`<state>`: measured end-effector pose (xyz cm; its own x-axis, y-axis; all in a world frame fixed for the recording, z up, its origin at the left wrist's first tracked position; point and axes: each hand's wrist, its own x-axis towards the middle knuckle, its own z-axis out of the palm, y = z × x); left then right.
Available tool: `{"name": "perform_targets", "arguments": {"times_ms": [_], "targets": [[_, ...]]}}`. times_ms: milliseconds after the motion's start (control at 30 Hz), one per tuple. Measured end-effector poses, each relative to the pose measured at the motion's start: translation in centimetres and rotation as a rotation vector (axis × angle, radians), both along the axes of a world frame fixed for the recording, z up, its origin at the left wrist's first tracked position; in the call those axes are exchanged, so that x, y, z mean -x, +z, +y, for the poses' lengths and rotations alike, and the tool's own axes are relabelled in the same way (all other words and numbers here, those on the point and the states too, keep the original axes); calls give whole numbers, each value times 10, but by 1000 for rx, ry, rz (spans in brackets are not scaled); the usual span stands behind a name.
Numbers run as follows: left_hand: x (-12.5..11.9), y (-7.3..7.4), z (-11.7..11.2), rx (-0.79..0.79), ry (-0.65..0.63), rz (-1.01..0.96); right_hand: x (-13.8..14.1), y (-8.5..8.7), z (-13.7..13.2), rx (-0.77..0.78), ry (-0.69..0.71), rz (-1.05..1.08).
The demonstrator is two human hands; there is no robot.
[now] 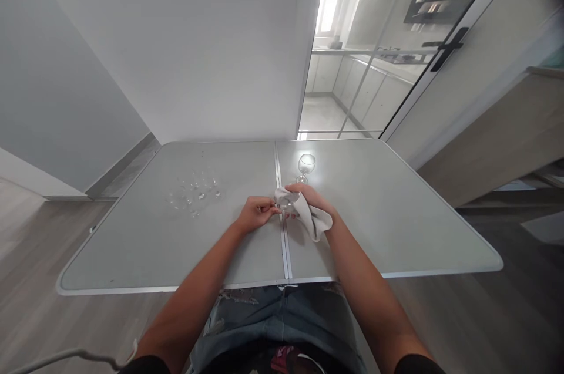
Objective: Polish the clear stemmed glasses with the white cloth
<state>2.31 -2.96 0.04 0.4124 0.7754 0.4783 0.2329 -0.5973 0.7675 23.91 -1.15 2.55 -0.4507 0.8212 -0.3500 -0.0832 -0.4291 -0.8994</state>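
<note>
My left hand [255, 212] is closed on the stem end of a small clear wine glass [285, 202], held on its side above the middle of the grey folding table [132, 245]. My right hand [311, 201] grips a white cloth [315, 220] wrapped over the bowl of that glass. The cloth's loose end hangs down toward the table. Behind my hands, a second clear wine glass [305, 166] stands upright near the table's centre seam.
Several clear glasses [194, 192] stand in a group on the table's left half. A white wall lies behind the table, with a glass sliding door [396, 51] at the right. Wood floor surrounds the table.
</note>
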Motion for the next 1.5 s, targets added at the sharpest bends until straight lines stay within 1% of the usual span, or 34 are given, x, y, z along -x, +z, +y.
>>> {"name": "perform_targets", "arguments": {"times_ms": [67, 100, 167, 200, 267, 300, 367, 433, 467, 500, 567, 633, 667, 733, 900, 1000, 1067, 1133, 1167, 1233, 1300, 1400, 1467, 1500], "targets": [[-3, 0, 0, 39, 64, -76, 8, -3, 1, 31, -124, 107], [-5, -1, 1, 65, 96, -112, 14, -5, 1, 7, -208, 161], [-10, -4, 2, 130, 158, -189, 29, -11, 0, -94, -367, 236], [-13, -6, 3, 161, 193, -230, 37, -14, -1, -148, -431, 241], [-17, -7, 6, 202, 278, -305, 53, -23, -4, -264, -524, 179], [-18, -7, 7, 211, 316, -328, 61, -27, -5, -332, -540, 124], [-18, -6, 9, 211, 376, -347, 72, -35, -9, -487, -512, 5], [-16, -5, 10, 207, 406, -354, 78, -39, -11, -632, -470, -104], [-15, -4, 11, 206, 417, -361, 79, -39, -12, -695, -476, -151], [-14, -5, 12, 210, 429, -367, 78, -39, -12, -753, -501, -197], [-12, -7, 12, 236, 443, -373, 74, -37, -12, -861, -596, -283], [-13, -9, 12, 265, 439, -369, 69, -34, -12, -952, -669, -347], [-14, -10, 12, 278, 428, -367, 67, -34, -13, -991, -675, -374], [-16, -12, 11, 293, 403, -371, 66, -32, -14, -1066, -643, -428], [-19, -14, 9, 286, 392, -362, 65, -23, -16, -1249, -444, -594], [-16, -15, 9, 210, 426, -290, 59, -15, -14, -1376, -295, -701], [-13, -15, 9, 127, 417, -206, 55, -13, -13, -1434, -215, -725], [-8, -16, 9, 52, 355, -105, 53, -12, -13, -1446, -183, -721], [-6, -17, 9, 23, 311, -55, 53, -13, -12, -1428, -181, -717], [-3, -18, 11, -9, 233, 20, 53, -15, -12, -1339, -210, -715], [-1, -18, 13, -10, 169, 61, 52, -17, -10, -1185, -281, -703], [-1, -19, 14, 22, 84, 90, 44, -19, -3, -898, -436, -646], [-1, -18, 15, 56, 64, 77, 38, -18, 3, -712, -497, -535], [-2, -18, 15, 83, 64, 54, 36, -18, 7, -621, -519, -448]]}}
